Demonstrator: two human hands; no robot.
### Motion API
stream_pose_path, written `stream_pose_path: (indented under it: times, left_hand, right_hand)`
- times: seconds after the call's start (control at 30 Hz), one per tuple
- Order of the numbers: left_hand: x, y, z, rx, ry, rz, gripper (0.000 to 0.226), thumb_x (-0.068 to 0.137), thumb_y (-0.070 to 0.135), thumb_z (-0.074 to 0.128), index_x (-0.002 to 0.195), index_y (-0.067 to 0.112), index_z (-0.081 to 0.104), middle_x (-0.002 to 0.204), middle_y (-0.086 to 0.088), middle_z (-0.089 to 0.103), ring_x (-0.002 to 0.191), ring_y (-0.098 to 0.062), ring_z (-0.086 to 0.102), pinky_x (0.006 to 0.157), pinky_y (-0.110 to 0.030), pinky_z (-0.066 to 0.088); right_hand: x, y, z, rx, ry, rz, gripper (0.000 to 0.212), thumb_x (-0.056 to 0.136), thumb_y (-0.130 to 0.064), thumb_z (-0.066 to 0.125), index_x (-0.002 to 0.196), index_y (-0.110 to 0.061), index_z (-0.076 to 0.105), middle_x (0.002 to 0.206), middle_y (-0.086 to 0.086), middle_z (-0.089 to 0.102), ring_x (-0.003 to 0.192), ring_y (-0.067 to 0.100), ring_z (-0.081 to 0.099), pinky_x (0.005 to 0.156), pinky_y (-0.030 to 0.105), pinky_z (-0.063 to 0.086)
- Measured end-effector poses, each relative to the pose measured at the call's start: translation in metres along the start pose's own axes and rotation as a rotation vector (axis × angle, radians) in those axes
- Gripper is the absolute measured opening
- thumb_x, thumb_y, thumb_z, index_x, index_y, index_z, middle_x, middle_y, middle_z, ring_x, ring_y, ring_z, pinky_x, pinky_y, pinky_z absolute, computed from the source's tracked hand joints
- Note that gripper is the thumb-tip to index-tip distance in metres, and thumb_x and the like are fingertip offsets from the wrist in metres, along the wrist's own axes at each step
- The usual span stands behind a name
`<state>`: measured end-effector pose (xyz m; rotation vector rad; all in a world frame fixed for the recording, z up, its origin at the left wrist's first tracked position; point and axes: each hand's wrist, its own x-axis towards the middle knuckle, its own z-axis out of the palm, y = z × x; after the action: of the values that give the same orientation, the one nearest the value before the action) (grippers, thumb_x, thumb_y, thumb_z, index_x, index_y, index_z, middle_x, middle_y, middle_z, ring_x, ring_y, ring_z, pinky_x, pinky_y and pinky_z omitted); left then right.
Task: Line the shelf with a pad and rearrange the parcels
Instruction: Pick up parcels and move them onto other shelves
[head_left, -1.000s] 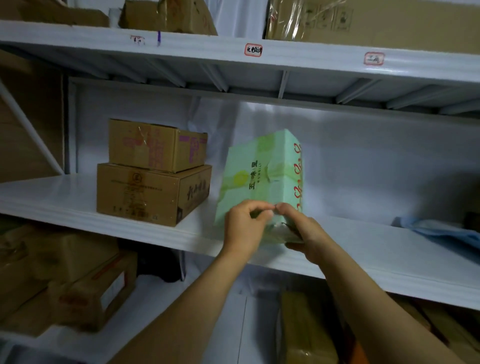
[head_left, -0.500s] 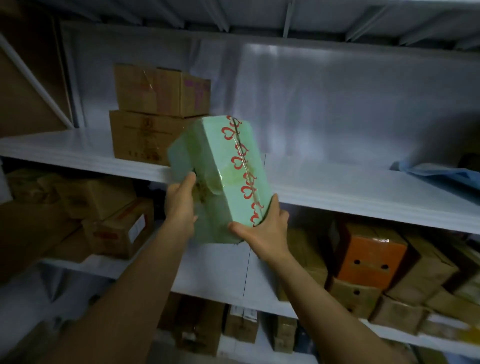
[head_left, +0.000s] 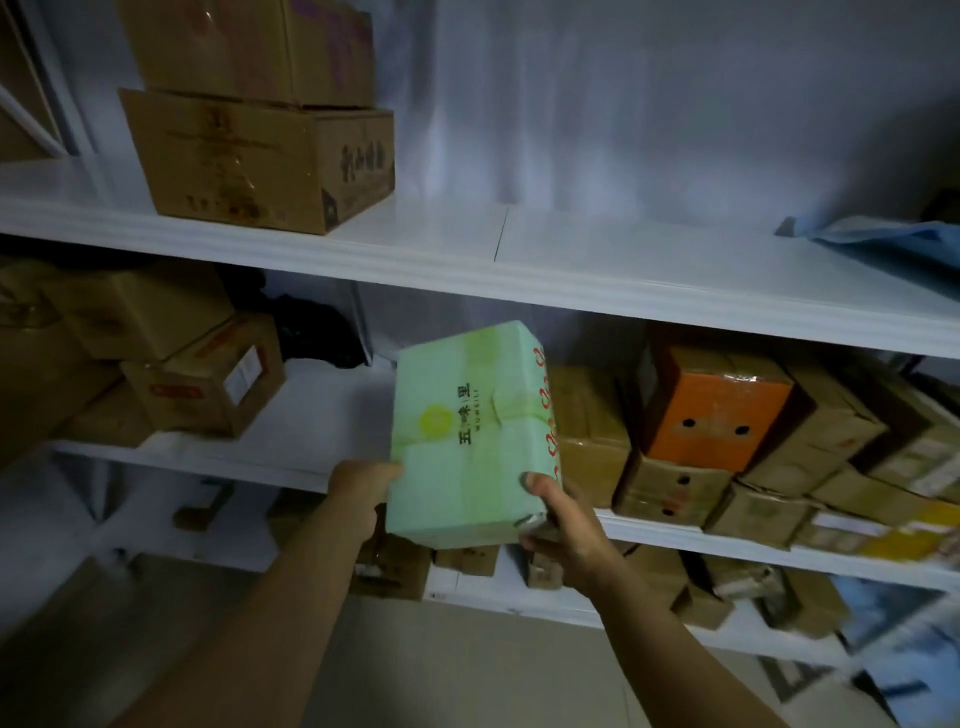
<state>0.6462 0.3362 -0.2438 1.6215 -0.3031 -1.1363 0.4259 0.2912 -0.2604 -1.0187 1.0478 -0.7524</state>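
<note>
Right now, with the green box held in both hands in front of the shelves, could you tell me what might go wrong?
1. The green box is held only near its lower end by the left hand and right hand, tilted; it may tip or slip.
2. The gap on the lower shelf is tight beside the brown parcels; pushing the box in could knock them.
3. The blue pad lies bunched at the right of the upper shelf, which still looks unlined.

Pale green parcel with red hearts, orange box, white shelf
</note>
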Motion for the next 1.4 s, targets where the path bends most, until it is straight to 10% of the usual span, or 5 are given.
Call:
stream_pose_path:
  times: [0.17,0.27,0.63,0.8,1.4]
  left_hand:
    - [0.004,-0.011,0.043,0.091,-0.229,-0.12,0.027,0.088,0.027,0.063,0.111,0.016,0.054,0.109,-0.007,0.054,0.11,-0.029,0.046,0.1,-0.06,0.033]
    - [0.015,-0.012,0.068,0.058,-0.292,-0.115,0.032,0.088,0.027,0.062,0.118,0.022,0.053,0.121,-0.011,0.052,0.118,-0.036,0.046,0.095,-0.065,0.034]
    - [0.08,0.028,0.174,-0.003,-0.288,0.074,0.019,0.093,0.025,0.057,0.11,0.033,0.053,0.094,0.009,0.061,0.086,-0.015,0.057,0.088,-0.041,0.044]
    - [0.099,0.043,0.214,-0.04,-0.284,0.158,0.02,0.095,0.019,0.052,0.115,0.024,0.054,0.089,0.003,0.064,0.075,-0.015,0.06,0.049,-0.022,0.048]
    - [0.134,0.023,0.278,0.012,-0.182,0.155,0.036,0.097,0.035,0.048,0.131,0.025,0.051,0.12,-0.005,0.064,0.097,-0.023,0.063,0.066,-0.029,0.05]
  right_hand:
    - [0.019,0.003,-0.029,0.129,0.103,0.117,0.08,0.052,-0.052,0.074,0.123,-0.024,0.052,0.115,0.006,0.065,0.104,0.024,0.061,0.066,0.03,0.053]
    - [0.029,-0.004,-0.048,0.176,0.124,0.13,0.044,0.076,-0.043,0.067,0.113,-0.022,0.057,0.105,0.007,0.066,0.096,0.024,0.059,0.08,0.037,0.05]
    - [0.122,-0.059,-0.092,0.364,0.236,0.152,0.041,0.084,-0.045,0.061,0.115,-0.019,0.051,0.105,0.008,0.054,0.095,0.027,0.054,0.093,0.046,0.05]
    - [0.161,-0.074,-0.106,0.44,0.314,0.139,0.044,0.086,-0.047,0.06,0.116,-0.019,0.044,0.097,0.008,0.053,0.089,0.026,0.056,0.094,0.045,0.049]
    - [0.198,-0.063,-0.117,0.439,0.487,0.268,0.072,0.088,-0.051,0.057,0.141,-0.006,0.038,0.14,0.016,0.046,0.123,0.035,0.05,0.092,0.039,0.047]
